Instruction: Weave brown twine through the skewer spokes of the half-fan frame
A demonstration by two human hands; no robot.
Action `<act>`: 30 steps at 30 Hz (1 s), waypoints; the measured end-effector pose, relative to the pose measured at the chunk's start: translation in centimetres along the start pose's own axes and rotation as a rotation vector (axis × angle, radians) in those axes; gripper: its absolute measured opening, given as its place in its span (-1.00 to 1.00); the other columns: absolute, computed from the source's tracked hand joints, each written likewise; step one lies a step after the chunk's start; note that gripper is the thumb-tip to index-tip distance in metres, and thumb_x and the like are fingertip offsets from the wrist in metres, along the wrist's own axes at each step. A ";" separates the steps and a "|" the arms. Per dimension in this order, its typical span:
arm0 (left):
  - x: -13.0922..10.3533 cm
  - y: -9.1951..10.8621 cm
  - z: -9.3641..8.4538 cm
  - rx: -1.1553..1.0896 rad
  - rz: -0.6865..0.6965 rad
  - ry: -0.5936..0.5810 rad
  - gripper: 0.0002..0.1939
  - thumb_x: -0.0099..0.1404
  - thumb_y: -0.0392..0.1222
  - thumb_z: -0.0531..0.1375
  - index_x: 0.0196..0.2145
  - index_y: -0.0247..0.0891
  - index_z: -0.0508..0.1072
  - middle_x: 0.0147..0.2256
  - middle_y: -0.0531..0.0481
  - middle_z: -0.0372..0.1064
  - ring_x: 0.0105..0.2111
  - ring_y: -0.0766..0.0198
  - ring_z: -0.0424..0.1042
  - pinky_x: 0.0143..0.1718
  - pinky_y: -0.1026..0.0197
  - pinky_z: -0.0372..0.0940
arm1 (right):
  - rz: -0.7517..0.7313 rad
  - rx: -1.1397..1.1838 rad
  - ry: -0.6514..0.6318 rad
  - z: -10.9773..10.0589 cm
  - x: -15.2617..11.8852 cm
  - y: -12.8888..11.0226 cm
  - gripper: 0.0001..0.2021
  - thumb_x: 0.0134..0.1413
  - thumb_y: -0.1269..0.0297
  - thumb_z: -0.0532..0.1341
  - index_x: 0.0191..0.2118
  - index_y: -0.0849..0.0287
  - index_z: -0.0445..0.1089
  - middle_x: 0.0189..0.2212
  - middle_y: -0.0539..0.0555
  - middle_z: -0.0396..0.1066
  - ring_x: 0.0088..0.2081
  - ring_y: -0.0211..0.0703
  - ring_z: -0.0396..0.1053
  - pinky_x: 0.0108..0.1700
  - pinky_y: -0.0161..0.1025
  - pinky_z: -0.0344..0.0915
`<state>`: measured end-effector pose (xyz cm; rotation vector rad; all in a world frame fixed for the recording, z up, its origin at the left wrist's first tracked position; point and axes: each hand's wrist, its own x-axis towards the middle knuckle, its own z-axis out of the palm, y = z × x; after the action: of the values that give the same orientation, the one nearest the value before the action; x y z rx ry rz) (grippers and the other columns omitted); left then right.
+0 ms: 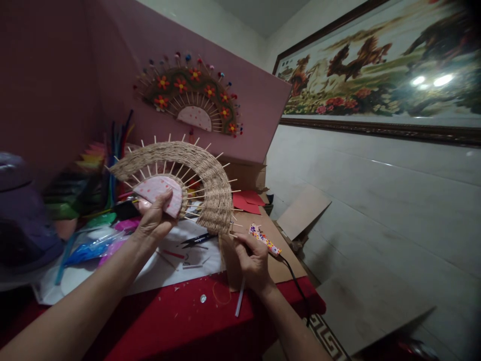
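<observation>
- Fan (216,183) hangs in the air above the table, between the two hands: the left hand (157,218) at its inner hub, the right hand (253,258) at the lower-right end of its outer band.
- Left hand grips the hub, thumb laid across the front and pointing up; the other fingers are mostly hidden.
- Right hand is closed, thumb and forefinger pinched at the band's end; whether on a stick tip or on twine, I cannot tell.
- Long axis slopes from upper left down to lower right; the arch bulges up and rightward, its straight side facing the lower left.
- Band is coarse tan twine, ribbed, woven in a broad arc over pale thin sticks (193,178) that radiate from the hub and poke past the rim.
- Hub is a half-disc of pale pink cloth with darker dots, edged in twine.
- Beneath lie a red cloth (169,321), a white sheet (146,281) and flat brown cardboard (289,265) bearing a flower-patterned tool (265,239) with a black cord.
</observation>
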<state>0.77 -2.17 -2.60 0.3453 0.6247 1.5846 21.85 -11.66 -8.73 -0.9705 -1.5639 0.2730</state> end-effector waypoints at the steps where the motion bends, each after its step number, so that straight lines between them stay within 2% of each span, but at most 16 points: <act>1: 0.1 0.0 0.0 -0.007 0.002 -0.011 -0.80 0.15 -0.42 0.15 -0.27 -0.19 0.40 -0.38 0.04 0.47 -0.40 0.30 0.48 -0.32 0.27 0.41 | 0.033 0.032 0.025 0.4 -0.1 0.0 -0.84 0.05 0.36 0.15 -0.27 0.13 0.47 -0.33 0.07 0.51 -0.30 -0.17 0.46 -0.23 -0.23 0.38; 5: 0.4 -0.2 -0.2 -0.044 0.032 0.000 -0.77 0.13 -0.46 0.15 -0.32 -0.15 0.39 -0.43 0.10 0.46 -0.44 0.34 0.46 -0.32 0.29 0.41 | 0.144 0.123 0.102 1.9 -0.6 0.0 -0.83 0.05 0.32 0.18 -0.25 0.15 0.49 -0.29 0.10 0.52 -0.25 -0.13 0.47 -0.17 -0.19 0.39; 10: 0.9 -0.3 -0.6 -0.058 0.043 -0.025 -0.75 0.14 -0.46 0.14 -0.28 -0.15 0.40 -0.43 0.09 0.47 -0.43 0.32 0.47 -0.38 0.29 0.42 | 0.162 0.122 0.108 2.6 -0.8 -0.1 -0.82 0.06 0.31 0.18 -0.22 0.16 0.49 -0.26 0.10 0.51 -0.22 -0.14 0.46 -0.14 -0.20 0.37; 18: 0.7 -0.2 -0.5 -0.065 0.067 -0.029 -0.75 0.14 -0.47 0.14 -0.29 -0.14 0.40 -0.44 0.10 0.47 -0.43 0.33 0.47 -0.38 0.29 0.43 | 0.172 0.066 0.054 2.5 -0.6 -1.1 -0.80 0.10 0.28 0.12 -0.22 0.21 0.45 -0.32 0.10 0.49 -0.29 -0.17 0.43 -0.22 -0.25 0.34; 24: 1.0 -0.2 -1.0 -0.058 0.065 -0.088 -0.80 0.12 -0.45 0.17 -0.35 -0.17 0.42 -0.45 0.09 0.47 -0.50 0.35 0.46 -0.42 0.31 0.43 | 0.133 -0.159 0.082 1.5 0.4 -1.6 -0.84 0.07 0.26 0.15 -0.41 0.21 0.42 -0.59 -0.04 0.33 -0.55 -0.33 0.21 -0.49 -0.37 0.16; 27: 0.9 -0.2 -1.0 -0.039 0.050 -0.101 -0.82 0.11 -0.45 0.18 -0.36 -0.21 0.42 -0.47 0.09 0.47 -0.53 0.35 0.45 -0.45 0.30 0.43 | 0.128 -0.214 0.122 1.0 0.6 -1.5 -0.84 0.05 0.24 0.16 -0.43 0.20 0.41 -0.60 -0.05 0.31 -0.55 -0.34 0.18 -0.48 -0.37 0.14; 30: 0.6 0.0 -0.7 -0.047 0.051 -0.084 -0.81 0.11 -0.48 0.17 -0.36 -0.25 0.41 -0.50 0.10 0.46 -0.56 0.37 0.44 -0.44 0.32 0.43 | 0.176 -0.135 0.136 0.7 0.7 -1.2 -0.83 0.04 0.22 0.18 -0.42 0.21 0.42 -0.55 -0.02 0.37 -0.51 -0.31 0.25 -0.44 -0.36 0.19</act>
<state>0.33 -1.73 -3.22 0.3935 0.5171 1.6226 20.70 -11.70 -7.64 -1.2102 -1.3890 0.2208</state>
